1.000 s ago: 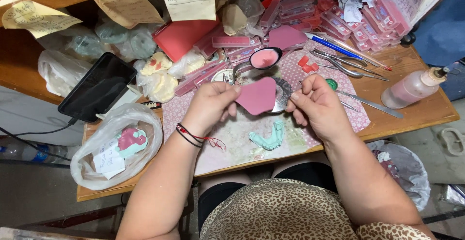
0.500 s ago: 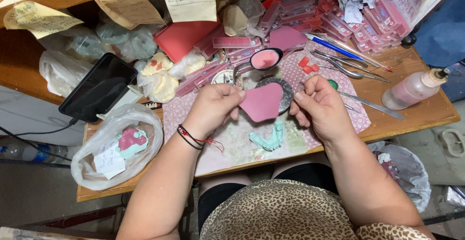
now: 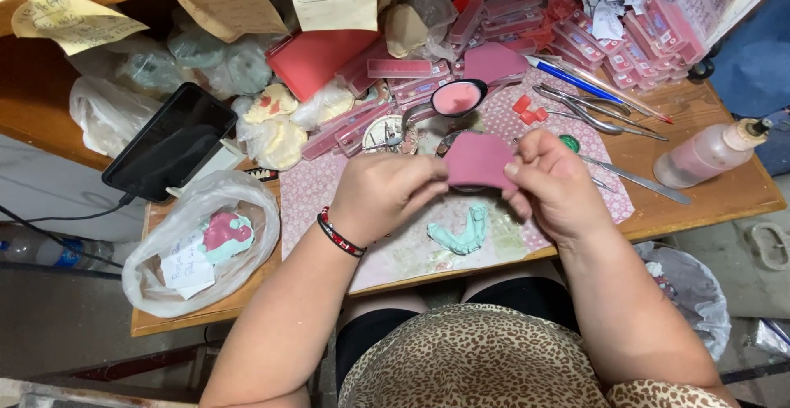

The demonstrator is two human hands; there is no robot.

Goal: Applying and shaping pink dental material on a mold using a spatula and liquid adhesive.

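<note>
Head camera looks straight down on a crowded wooden workbench, where a person holds a pink wax sheet up between both hands, just above a patterned mat. The left hand pinches the sheet's left edge, fingers curled in toward the thumb; a red and black beaded bracelet sits on that wrist. The right hand grips the sheet's right edge, thumb across the front and fingers folded behind it.

Below the hands, on the mat, lies a pale green dental cast. Just beyond the sheet sits a small round dish of pink wax, and to its right lie metal pliers and a blue pen. A plastic squeeze bottle with pinkish liquid lies on its side near the bench's right end. To the left, a black phone rests tilted on a stand, and near the bench's front edge a clear plastic bag holds another cast, green with pink on it. Stacks of pink flat boxes crowd the back right.
</note>
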